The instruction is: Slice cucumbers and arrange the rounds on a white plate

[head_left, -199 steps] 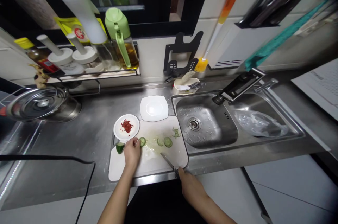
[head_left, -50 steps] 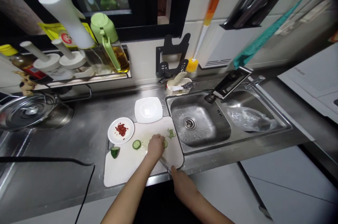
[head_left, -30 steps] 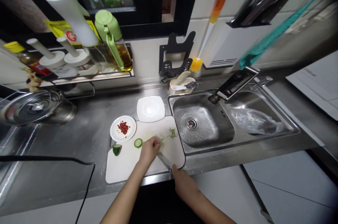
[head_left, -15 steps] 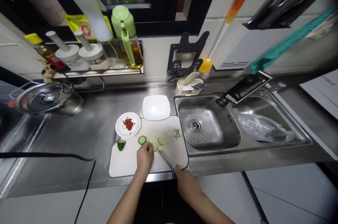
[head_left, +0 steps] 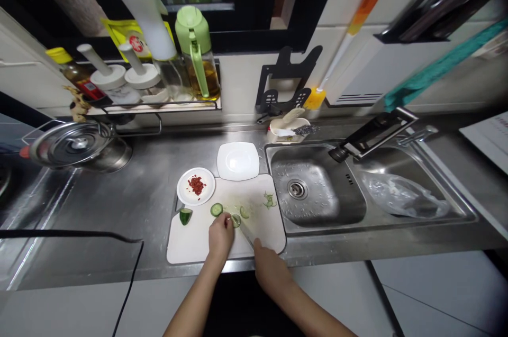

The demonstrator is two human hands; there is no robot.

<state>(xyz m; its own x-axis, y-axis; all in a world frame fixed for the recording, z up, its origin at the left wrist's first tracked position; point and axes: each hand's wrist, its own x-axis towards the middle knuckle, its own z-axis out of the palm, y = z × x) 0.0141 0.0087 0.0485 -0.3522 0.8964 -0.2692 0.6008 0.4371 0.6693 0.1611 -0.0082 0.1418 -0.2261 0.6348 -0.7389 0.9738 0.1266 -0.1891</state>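
A white cutting board (head_left: pixel 190 242) lies on the steel counter beside the sink. My left hand (head_left: pixel 220 235) rests on it, fingertips pinching a cucumber slice (head_left: pixel 235 220). My right hand (head_left: pixel 269 269) grips a knife (head_left: pixel 246 232) whose blade points up-left toward that slice. Another cucumber slice (head_left: pixel 216 209) lies just left of my fingers, a third slice (head_left: pixel 244 212) to the right. The cucumber end piece (head_left: pixel 184 216) sits at the board's left edge. Green peel scraps (head_left: pixel 270 200) lie near the sink side.
A round plate with chopped red chili (head_left: pixel 196 187) and an empty square white plate (head_left: pixel 238 161) sit behind the board. The sink (head_left: pixel 317 194) with faucet (head_left: pixel 373 133) is right. A pot lid (head_left: pixel 75 144), bottle rack (head_left: pixel 159 83) and black cable (head_left: pixel 79 236) are left.
My left hand went from the board's left to the slices at the right, then gathered them toward the middle. The knife blade has moved in close to the pinched slice.
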